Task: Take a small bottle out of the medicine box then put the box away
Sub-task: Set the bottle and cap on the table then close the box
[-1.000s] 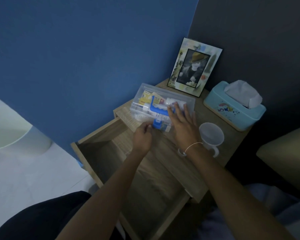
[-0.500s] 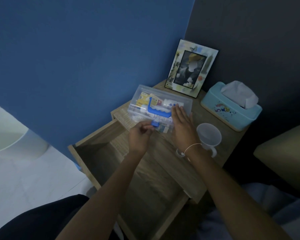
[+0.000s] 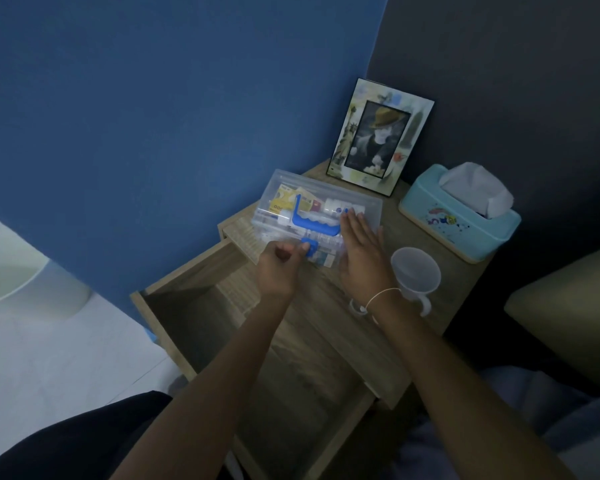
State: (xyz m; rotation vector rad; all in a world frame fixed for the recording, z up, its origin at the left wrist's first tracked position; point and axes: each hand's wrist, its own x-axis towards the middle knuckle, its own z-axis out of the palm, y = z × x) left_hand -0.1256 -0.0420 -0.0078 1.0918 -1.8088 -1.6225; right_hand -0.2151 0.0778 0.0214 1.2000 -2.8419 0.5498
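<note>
- Wooden drawer (image 3: 201,327) stands pulled open nearest, both bare forearms reaching over it.
- Left hand (image 3: 278,271) is curled, fingertips pinching the blue latch (image 3: 308,247) on the box's front.
- Right hand (image 3: 362,251) lies flat and open, fingers spread on the lid.
- Clear medicine box (image 3: 284,188) sits on the bedside table (image 3: 458,292), lid shut, a white bottle (image 3: 336,205) inside.
- Cup (image 3: 415,275), tissue box (image 3: 458,220) and photo frame (image 3: 380,136) stand beyond.

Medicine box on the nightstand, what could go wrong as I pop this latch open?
The medicine box sits near the nightstand's front edge above the open drawer; a hard pull by the left hand on the blue latch might tip it in. The plastic cup stands beside the right hand, so a jerk could topple it.
</note>
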